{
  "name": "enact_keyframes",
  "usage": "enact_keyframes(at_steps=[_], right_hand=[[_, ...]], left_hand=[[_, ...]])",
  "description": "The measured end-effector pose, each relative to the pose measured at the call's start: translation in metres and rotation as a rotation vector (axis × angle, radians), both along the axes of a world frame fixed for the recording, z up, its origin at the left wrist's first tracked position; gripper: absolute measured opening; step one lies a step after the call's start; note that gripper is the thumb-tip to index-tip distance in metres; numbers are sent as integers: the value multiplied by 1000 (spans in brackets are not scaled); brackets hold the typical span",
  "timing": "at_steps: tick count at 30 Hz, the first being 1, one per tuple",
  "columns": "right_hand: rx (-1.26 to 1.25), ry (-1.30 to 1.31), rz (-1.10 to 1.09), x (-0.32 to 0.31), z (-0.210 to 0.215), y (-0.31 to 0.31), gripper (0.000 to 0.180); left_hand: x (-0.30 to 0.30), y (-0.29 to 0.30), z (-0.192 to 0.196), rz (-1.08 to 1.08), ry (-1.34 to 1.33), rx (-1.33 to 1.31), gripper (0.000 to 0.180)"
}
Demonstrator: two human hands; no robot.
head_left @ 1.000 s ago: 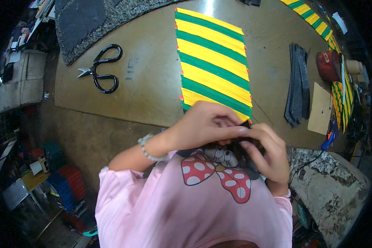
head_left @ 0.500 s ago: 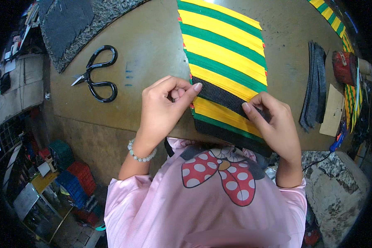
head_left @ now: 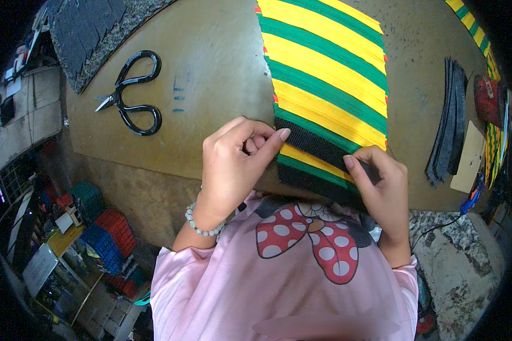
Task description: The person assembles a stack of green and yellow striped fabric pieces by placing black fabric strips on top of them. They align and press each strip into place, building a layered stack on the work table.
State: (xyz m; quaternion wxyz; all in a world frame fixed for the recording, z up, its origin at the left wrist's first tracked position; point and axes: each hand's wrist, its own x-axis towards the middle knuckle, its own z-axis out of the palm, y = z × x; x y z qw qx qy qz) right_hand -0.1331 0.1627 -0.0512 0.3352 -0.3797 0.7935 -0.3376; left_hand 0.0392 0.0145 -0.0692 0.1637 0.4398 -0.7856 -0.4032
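Observation:
A sheet of yellow and green striped fabric bands [head_left: 330, 62] lies on the table, with bits of red along its side edges. Across its near part runs a black woven strip [head_left: 313, 141], a yellow and a green band showing just below it. My left hand [head_left: 230, 162] pinches the strip's left end between thumb and forefinger, its other fingers curled. At the right end my right hand [head_left: 385, 190] has thumb and forefinger closed on the same strip, partly covering that end. The sheet's near edge is black and hangs close to my shirt.
Black-handled scissors [head_left: 119, 96] lie on the table [head_left: 210, 62] at left. A bundle of dark strips [head_left: 446, 122], a tan card piece [head_left: 467, 159] and a red object [head_left: 488, 99] are at right. Dark material [head_left: 91, 34] covers the far left corner. Crates [head_left: 114, 233] stand below left.
Both hands have brought the black strip nearer to me over the striped sheet, uncovering a green band above it. The sheet sits farther right in view.

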Motion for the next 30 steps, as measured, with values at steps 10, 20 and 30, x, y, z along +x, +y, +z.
enact_keyframes(at_steps=[10, 20, 30], right_hand=[[-9, 97, 23, 1, -2, 0, 17], [10, 160, 23, 0, -6, -2, 21], [40, 204, 27, -1, -9, -1, 23]], left_hand=[[-1, 6, -3, 71, 34, 14, 15], [-3, 10, -4, 108, 61, 35, 13], [-4, 10, -4, 124, 77, 70, 12]])
